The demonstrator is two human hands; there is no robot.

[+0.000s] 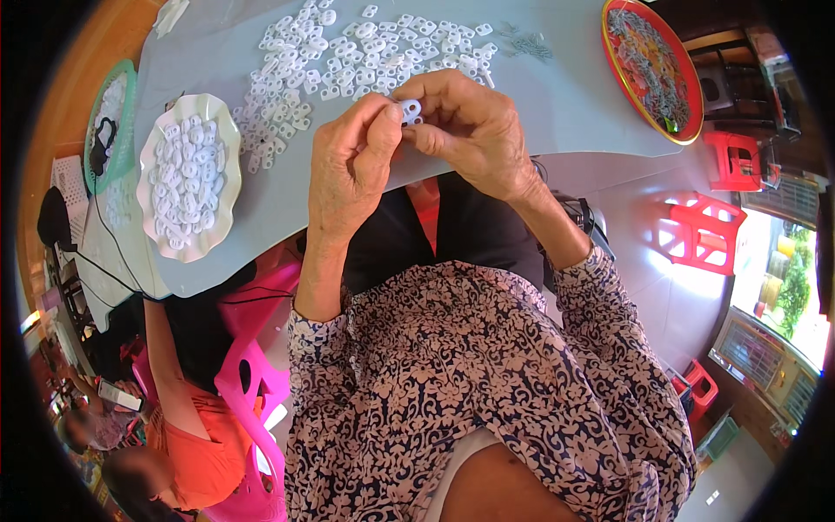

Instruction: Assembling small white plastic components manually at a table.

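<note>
Above the table's near edge, my two hands meet around a small white plastic piece (410,109) with oval holes. The thumb and bent fingers of my left hand (352,165) pinch it from the left. On the other side, my right hand (477,130) grips it between thumb and curled fingers. My fingers cover part of the piece. Just beyond lies a loose spread of similar white pieces (374,54). To the left, a cream dish with a wavy rim (149,215) holds many white pieces.
A round red tray with a yellow rim (696,129), full of small grey metal parts, sits at the right. More thin grey parts (526,43) lie at the table's far side. A green basket (126,87) stands far left. Another person in orange (213,444) sits lower left by a pink chair (252,374).
</note>
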